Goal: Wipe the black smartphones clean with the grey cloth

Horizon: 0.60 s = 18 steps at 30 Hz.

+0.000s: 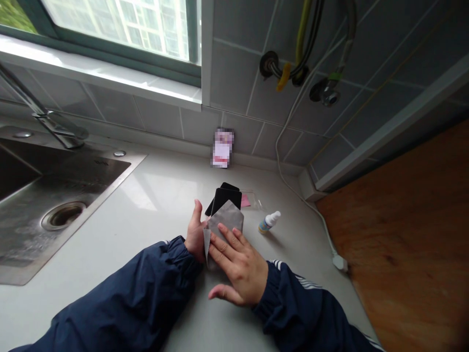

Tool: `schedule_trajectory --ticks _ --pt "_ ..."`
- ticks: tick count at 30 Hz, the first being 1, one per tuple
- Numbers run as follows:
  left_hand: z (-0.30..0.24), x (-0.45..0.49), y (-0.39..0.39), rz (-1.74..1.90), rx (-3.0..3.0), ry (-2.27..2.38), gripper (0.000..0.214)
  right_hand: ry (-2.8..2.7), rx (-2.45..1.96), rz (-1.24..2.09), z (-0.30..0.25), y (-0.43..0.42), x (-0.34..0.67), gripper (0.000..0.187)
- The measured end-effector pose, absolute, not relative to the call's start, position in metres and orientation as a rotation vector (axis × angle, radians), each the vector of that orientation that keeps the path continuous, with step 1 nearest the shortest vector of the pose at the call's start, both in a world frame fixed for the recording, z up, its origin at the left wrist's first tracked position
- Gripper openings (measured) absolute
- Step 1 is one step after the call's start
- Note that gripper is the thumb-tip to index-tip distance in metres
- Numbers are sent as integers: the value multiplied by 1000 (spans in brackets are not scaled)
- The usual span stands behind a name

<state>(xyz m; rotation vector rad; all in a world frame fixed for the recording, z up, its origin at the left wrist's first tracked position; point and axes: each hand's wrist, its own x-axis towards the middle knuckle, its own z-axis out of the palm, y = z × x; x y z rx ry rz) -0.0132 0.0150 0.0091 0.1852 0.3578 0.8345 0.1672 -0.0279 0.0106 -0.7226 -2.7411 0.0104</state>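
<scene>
A grey cleaning cloth point(226, 217) with a zigzag edge lies over a black phone point(227, 198), whose far end shows beyond it. My left hand point(196, 235) supports the phone at its left side, thumb up, the other fingers hidden beneath. Flat on top of the cloth rests my right hand point(240, 266), fingers stretched out and thumb apart. Another dark flat slab point(230, 186) sits partly hidden behind the phone. To the right stands a small spray bottle point(269, 222) with a white cap.
A pink piece point(245, 200) and a clear plastic case point(252, 193) lie behind the bottle. Against the tiled wall leans a blurred-out upright phone-shaped object point(222, 148). A steel sink point(135, 164) with a faucet point(60, 129) is on the left. A white cable point(293, 188) runs down to a plug point(340, 262) beside a wooden panel point(406, 234).
</scene>
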Motion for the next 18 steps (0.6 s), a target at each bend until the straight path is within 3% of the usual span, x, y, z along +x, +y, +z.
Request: schedule_trajectory --ticks 10,18 --pt "3 -10 16 795 288 321 106 -2614 -731 -172 0 -9 177 72" --pt "-7 -4 12 876 297 272 80 -2433 -881 -214 -5 -7 176 67"
